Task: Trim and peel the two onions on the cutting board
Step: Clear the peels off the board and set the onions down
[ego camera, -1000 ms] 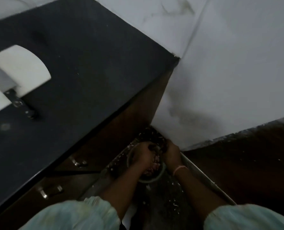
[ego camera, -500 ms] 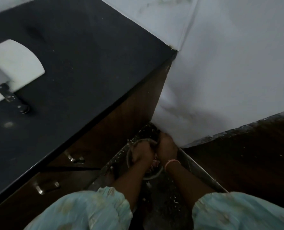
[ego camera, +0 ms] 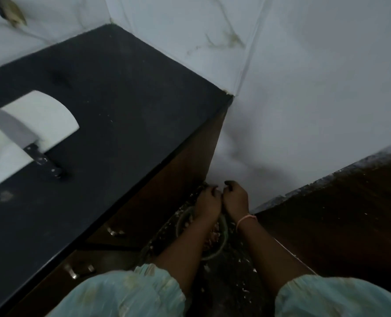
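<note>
Currently both hands low-center frame, over green bowl [ego camera: 222,239] on floor: left hand [ego camera: 207,202] & right hand [ego camera: 235,200] curled, touching. Can't tell what they hold. Knife [ego camera: 25,140] and board [ego camera: 41,113] sit far left on counter, nearer left hand.

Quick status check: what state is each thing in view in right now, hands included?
knife: lying flat, blade on the cutting board, handle over the counter
cutting board: on the counter, no onions visible on the part in view
bowl: on the floor, holding scraps
left hand: over the bowl, fingers curled, contents unclear
right hand: beside it, fingers curled, contents unclear
</note>
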Action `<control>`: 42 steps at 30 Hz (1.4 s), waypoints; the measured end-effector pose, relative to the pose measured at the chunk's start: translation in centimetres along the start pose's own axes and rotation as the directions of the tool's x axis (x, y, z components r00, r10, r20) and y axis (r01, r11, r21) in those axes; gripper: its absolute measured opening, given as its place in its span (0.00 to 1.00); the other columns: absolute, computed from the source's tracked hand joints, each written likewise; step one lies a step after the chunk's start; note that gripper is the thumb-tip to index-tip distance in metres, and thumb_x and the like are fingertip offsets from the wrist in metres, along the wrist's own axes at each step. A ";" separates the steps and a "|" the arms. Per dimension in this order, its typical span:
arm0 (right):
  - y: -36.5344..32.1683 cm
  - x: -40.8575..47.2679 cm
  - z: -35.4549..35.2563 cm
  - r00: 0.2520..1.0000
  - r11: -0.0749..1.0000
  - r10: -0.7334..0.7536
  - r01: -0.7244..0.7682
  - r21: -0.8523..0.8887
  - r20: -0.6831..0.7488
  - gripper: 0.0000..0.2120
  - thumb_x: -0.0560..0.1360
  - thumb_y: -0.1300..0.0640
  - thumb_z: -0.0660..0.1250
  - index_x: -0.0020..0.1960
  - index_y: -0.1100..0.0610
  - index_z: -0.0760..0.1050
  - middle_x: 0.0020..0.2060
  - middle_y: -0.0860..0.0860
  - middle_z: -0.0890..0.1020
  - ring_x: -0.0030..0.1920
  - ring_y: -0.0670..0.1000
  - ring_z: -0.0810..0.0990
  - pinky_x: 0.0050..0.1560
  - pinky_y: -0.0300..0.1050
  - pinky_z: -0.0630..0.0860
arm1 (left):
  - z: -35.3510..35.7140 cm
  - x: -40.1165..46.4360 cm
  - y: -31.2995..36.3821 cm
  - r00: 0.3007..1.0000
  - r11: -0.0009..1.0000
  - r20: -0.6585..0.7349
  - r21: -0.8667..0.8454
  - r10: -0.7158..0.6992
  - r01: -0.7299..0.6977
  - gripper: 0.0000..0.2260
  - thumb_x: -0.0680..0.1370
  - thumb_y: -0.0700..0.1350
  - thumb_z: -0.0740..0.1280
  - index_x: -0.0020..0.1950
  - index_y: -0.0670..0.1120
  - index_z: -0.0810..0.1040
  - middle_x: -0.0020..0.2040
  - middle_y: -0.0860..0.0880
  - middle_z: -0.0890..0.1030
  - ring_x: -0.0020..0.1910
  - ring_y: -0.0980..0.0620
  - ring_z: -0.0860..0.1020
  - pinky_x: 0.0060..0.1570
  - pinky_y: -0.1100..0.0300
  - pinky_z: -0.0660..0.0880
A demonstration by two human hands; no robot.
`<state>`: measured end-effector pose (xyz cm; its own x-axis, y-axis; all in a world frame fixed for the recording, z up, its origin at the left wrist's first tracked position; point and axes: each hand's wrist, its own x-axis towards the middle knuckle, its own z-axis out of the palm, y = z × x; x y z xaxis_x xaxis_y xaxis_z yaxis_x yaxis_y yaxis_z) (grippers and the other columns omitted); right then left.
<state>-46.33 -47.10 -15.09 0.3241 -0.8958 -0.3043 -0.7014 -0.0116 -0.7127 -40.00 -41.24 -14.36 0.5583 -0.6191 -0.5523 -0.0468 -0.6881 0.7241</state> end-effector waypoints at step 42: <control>-39.9 -11.1 28.4 0.477 0.540 -0.724 0.841 -0.020 0.499 0.11 0.73 0.48 0.71 0.51 0.50 0.75 0.47 0.45 0.76 0.47 0.45 0.73 0.48 0.37 0.73 | -52.3 -1.8 -13.0 0.667 0.965 -0.745 -0.168 0.010 -0.203 0.14 0.75 0.45 0.75 0.60 0.51 0.80 0.51 0.56 0.81 0.45 0.58 0.80 0.41 0.75 0.73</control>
<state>-3.90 -24.08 -1.27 0.9788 -0.1971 0.0555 -0.1192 -0.7688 -0.6283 2.95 -11.40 -1.19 0.9890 -0.1378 -0.0530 -0.0190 -0.4748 0.8799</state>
